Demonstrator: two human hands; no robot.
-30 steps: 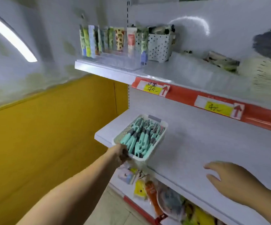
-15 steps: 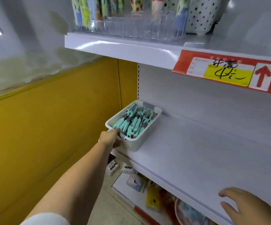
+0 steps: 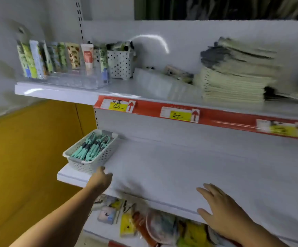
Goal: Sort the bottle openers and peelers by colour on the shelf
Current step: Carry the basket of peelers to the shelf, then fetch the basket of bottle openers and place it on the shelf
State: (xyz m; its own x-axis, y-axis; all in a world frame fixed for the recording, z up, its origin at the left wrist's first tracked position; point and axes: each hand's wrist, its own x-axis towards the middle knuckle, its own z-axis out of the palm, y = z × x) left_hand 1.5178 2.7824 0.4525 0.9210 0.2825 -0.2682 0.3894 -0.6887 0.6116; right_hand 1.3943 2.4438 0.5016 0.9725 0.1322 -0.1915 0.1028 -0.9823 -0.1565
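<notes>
I'm seeing the basket [image 3: 91, 163] of teal-handled tools [image 3: 89, 150] sitting at the shelf's [image 3: 180, 166] left end. My left hand [image 3: 100, 179] is reaching its front corner, the grip too blurred to tell. My right hand [image 3: 221, 211] is spreading open over the shelf edge. The yellow tags [image 3: 117, 106] above are showing red arrows and unreadable handwriting.

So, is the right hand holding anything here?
No, the right hand is empty, its fingers spread out over the white shelf.
</notes>
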